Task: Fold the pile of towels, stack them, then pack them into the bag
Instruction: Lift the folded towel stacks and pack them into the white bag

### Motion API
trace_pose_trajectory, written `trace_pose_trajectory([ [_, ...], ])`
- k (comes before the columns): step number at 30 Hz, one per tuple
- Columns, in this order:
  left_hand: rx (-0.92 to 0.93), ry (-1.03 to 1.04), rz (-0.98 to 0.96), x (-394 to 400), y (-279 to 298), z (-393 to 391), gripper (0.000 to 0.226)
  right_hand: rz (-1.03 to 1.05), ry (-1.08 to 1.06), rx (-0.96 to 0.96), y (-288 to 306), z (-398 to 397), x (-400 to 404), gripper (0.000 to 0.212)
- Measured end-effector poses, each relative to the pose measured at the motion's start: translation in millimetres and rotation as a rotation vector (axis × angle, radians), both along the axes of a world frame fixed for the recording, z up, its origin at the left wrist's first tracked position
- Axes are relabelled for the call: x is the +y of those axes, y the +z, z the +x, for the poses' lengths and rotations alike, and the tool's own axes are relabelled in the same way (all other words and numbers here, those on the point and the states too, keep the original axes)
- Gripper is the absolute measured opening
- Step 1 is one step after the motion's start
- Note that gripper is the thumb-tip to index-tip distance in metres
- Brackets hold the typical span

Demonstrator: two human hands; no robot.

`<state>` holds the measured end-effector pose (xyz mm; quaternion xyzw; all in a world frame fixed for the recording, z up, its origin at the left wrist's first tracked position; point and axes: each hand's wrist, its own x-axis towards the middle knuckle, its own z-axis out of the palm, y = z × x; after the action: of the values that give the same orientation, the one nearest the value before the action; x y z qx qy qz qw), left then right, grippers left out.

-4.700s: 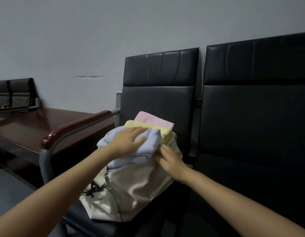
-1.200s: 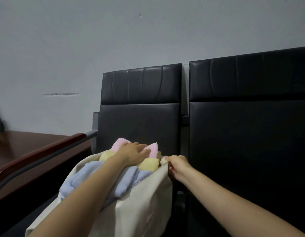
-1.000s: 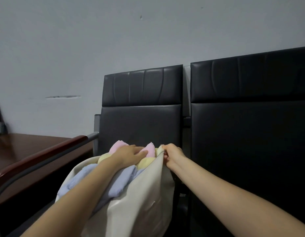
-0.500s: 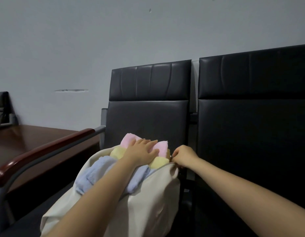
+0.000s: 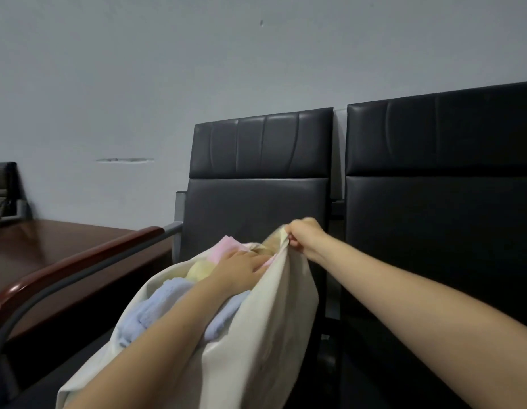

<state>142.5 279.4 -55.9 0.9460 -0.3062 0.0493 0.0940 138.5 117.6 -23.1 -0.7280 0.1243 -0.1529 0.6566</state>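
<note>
A cream fabric bag is sitting on the seat of a black padded chair, its mouth gaping upward and toward the camera. The right hand is pinching the far edge of the bag's rim, fingers curled tight round the cloth and lifting it up into a peak in front of the chair's backrest. The left hand is lying inside the opening, its fingers stretched out and close together, pressing flat on the towels, and the left forearm is running down across the bag's mouth toward the bottom of the view.

Three folded towels are showing inside the bag. A pink towel is lying farthest in, poking above the rim just beyond the left hand's fingertips. A yellow towel is sitting next to it, just left of the hand. A light blue towel is lying nearest the camera, bunching on both sides of the left forearm and filling the near part of the opening. All three are sitting partly below the rim, with the bag's front wall hanging down over the seat edge.

A dark red wooden armrest on a grey metal frame is running along the chair's left side. Past it a brown wooden counter is standing against the pale grey wall. A second black chair is standing just beside the first on the right
</note>
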Motion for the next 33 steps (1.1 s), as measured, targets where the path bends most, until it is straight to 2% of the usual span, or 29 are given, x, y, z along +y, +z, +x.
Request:
trace_pose_trajectory([
  [2,-0.012,0.104,0.135,-8.1,2.6,-1.1,0.046,0.043,0.078,-0.023,19.7,-4.2,12.2,0.026],
  [4,-0.098,0.122,0.247,-13.6,0.4,-4.1,0.058,0.110,0.132,0.001,27.7,-13.1,22.6,0.025],
  [6,-0.115,0.112,0.283,-20.2,-4.6,-5.7,0.061,0.118,0.155,0.046,24.1,-27.9,27.2,0.019],
  [7,-0.110,0.110,0.281,-24.4,-4.4,-7.9,0.061,0.059,0.152,0.077,20.1,-37.4,28.1,0.015],
  [8,-0.086,0.113,0.268,-25.8,-3.4,-11.1,0.059,-0.030,0.144,0.110,16.6,-48.7,28.5,0.010],
  [11,-0.043,0.088,0.109,-16.7,13.2,-19.2,0.038,-0.302,0.173,0.218,12.5,-86.0,25.4,0.039],
  [13,-0.055,0.057,0.048,7.0,22.2,-28.6,0.030,-0.443,0.237,0.282,13.0,-109.2,27.9,0.044],
  [15,-0.041,0.045,0.034,33.6,26.7,-41.3,0.035,-0.581,0.273,0.285,12.2,-127.3,35.0,0.041],
  [17,-0.051,0.004,0.001,55.5,26.3,-60.2,0.039,-0.711,0.296,0.136,7.4,-135.7,43.5,0.033],
  [18,-0.073,-0.020,-0.008,64.2,24.3,-69.5,0.043,-0.839,0.299,0.044,3.3,-136.7,45.6,0.032],
  [20,-0.121,-0.054,0.029,76.8,20.1,-89.6,0.066,-1.216,0.315,-0.111,-3.1,-135.6,45.7,0.043],
  [22,-0.131,-0.043,0.121,84.9,14.1,-102.6,0.088,-1.407,0.434,-0.181,-5.1,-132.6,40.4,0.035],
  [24,-0.108,-0.006,0.160,87.0,9.6,-107.2,0.095,-1.436,0.518,-0.094,-1.3,-134.8,35.0,0.025],
  [27,-0.113,0.027,0.174,80.5,3.6,-104.9,0.094,-1.458,0.624,0.005,8.8,-141.8,35.2,0.014],
  [30,-0.125,0.046,0.184,74.8,3.3,-103.8,0.092,-1.307,0.719,-0.076,31.6,-149.9,42.0,0.011],
  [33,-0.109,0.056,0.229,76.3,9.2,-112.1,0.089,-1.049,0.651,-0.238,50.2,-154.7,45.0,0.013],
])
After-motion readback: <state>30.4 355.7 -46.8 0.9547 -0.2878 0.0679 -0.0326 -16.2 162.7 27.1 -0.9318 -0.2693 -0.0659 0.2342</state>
